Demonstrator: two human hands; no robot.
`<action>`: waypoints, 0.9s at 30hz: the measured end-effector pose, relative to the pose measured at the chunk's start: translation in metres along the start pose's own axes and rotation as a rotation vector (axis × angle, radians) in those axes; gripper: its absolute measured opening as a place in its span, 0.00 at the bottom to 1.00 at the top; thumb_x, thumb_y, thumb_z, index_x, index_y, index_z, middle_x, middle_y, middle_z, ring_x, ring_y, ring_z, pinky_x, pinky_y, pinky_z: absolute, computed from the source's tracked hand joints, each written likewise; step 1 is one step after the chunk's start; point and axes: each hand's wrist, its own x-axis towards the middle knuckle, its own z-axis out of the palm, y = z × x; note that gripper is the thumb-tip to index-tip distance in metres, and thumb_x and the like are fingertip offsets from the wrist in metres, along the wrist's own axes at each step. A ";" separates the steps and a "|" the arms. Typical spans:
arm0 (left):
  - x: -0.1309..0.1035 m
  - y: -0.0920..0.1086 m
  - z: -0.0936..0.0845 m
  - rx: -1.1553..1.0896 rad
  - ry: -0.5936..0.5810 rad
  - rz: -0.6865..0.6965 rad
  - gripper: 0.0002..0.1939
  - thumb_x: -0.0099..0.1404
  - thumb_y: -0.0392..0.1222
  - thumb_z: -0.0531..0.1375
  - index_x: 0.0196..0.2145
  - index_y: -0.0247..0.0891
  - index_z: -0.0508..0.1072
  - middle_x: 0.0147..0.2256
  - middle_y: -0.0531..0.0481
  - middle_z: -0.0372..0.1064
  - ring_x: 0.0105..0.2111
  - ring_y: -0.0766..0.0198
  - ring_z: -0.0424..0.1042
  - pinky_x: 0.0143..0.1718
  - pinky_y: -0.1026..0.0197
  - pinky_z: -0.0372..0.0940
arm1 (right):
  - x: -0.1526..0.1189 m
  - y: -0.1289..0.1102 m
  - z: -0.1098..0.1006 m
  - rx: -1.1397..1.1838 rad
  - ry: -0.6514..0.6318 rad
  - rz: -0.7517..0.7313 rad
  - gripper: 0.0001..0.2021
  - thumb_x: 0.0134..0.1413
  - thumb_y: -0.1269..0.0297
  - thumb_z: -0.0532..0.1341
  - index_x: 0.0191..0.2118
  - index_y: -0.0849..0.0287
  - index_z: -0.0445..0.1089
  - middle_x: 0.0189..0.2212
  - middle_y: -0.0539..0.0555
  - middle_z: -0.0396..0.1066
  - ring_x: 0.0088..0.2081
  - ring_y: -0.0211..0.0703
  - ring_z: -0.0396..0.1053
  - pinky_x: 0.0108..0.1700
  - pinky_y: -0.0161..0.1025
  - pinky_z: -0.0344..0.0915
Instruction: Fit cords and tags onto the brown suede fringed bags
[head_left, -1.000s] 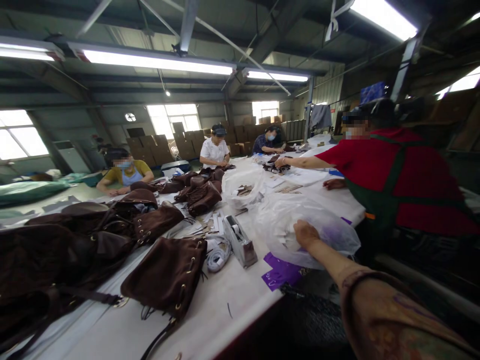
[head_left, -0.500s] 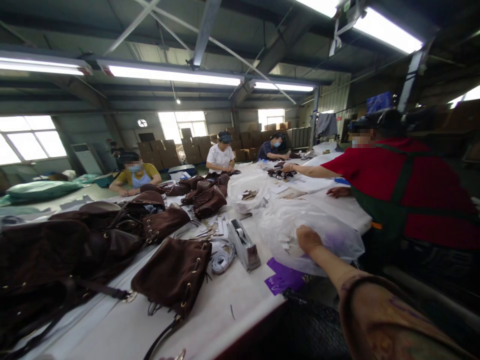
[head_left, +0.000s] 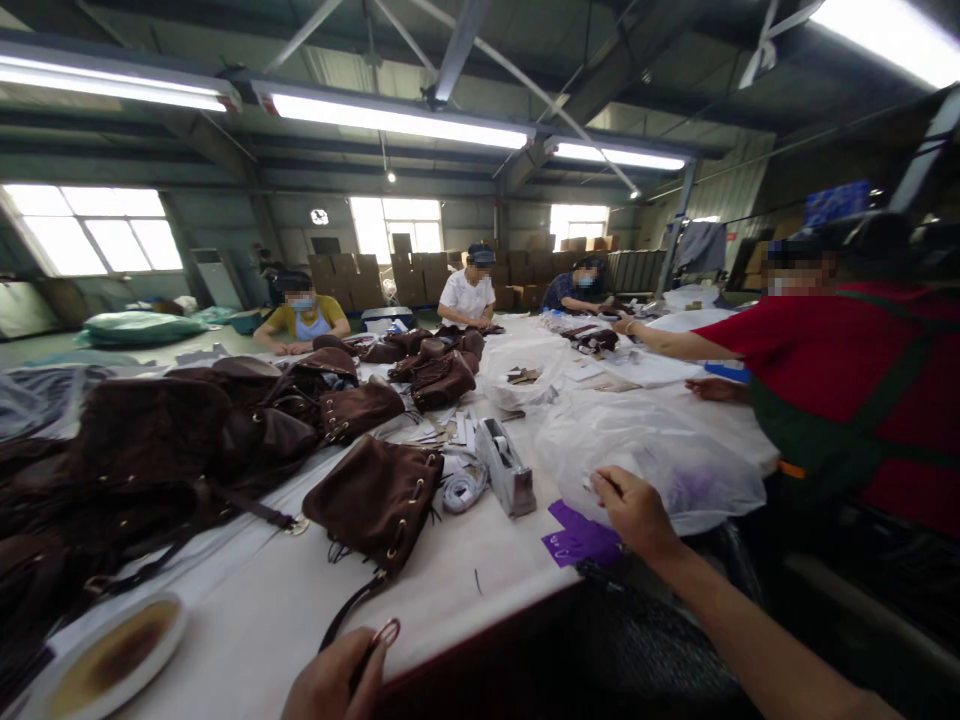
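Note:
My left hand (head_left: 334, 680) is closed around the strap (head_left: 346, 610) of a dark brown drawstring bag (head_left: 375, 500), with a metal ring (head_left: 389, 631) showing at the fingertips. The bag lies on the white table, gold eyelets along its edge. My right hand (head_left: 637, 512) is raised beside a clear plastic bag (head_left: 697, 450). Its thumb and fingers pinch a small white piece (head_left: 589, 482), too small to name. Below that hand lies a purple plastic packet (head_left: 579, 535). A grey tape dispenser (head_left: 506, 470) stands between the brown bag and the plastic bag, next to a coiled white tape (head_left: 461, 487).
Brown bags (head_left: 165, 430) are heaped along the left. A round dish with brown residue (head_left: 169, 635) sits at the lower left. Another open plastic bag (head_left: 495, 365) holds cardboard bits. A co-worker in red (head_left: 817, 350) reaches over from the right; several others sit across the table.
My right hand has drawn back from the plastic bag with a small white piece in its fingers. My left hand has risen into view with the strap. The view has turned left.

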 end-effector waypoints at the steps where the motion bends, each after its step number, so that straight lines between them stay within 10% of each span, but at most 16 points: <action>1: 0.003 0.013 -0.005 -0.097 -0.072 -0.085 0.20 0.70 0.53 0.53 0.27 0.39 0.71 0.24 0.52 0.70 0.25 0.65 0.70 0.29 0.67 0.65 | -0.017 -0.021 0.004 0.127 0.003 -0.069 0.15 0.66 0.57 0.51 0.38 0.59 0.72 0.31 0.56 0.75 0.34 0.44 0.71 0.38 0.37 0.66; 6: 0.016 0.069 -0.021 -0.806 -0.412 -0.479 0.24 0.68 0.59 0.54 0.30 0.34 0.72 0.21 0.54 0.64 0.22 0.70 0.60 0.25 0.67 0.55 | -0.096 -0.127 0.035 0.378 -0.135 -0.460 0.10 0.64 0.69 0.53 0.43 0.57 0.71 0.37 0.58 0.74 0.41 0.47 0.72 0.45 0.43 0.68; 11: -0.004 0.062 -0.019 -1.302 -0.499 -0.654 0.22 0.57 0.56 0.67 0.36 0.31 0.76 0.33 0.46 0.71 0.33 0.65 0.70 0.35 0.64 0.62 | -0.139 -0.187 0.056 0.432 -0.425 -0.706 0.17 0.54 0.80 0.52 0.44 0.59 0.71 0.47 0.61 0.70 0.51 0.51 0.67 0.54 0.51 0.67; 21: -0.031 0.039 -0.004 -1.437 -0.305 -0.747 0.23 0.49 0.54 0.71 0.28 0.29 0.74 0.24 0.51 0.68 0.23 0.69 0.64 0.29 0.63 0.59 | -0.148 -0.214 0.061 0.557 -0.694 -0.720 0.11 0.51 0.76 0.57 0.37 0.58 0.72 0.52 0.61 0.69 0.55 0.53 0.66 0.56 0.51 0.65; 27: -0.026 0.034 -0.003 -1.332 -0.238 -0.811 0.24 0.51 0.58 0.69 0.27 0.30 0.74 0.21 0.51 0.67 0.21 0.69 0.63 0.25 0.64 0.55 | -0.154 -0.183 0.065 0.669 -0.576 -0.289 0.15 0.60 0.56 0.59 0.49 0.56 0.72 0.56 0.62 0.67 0.56 0.53 0.66 0.55 0.48 0.64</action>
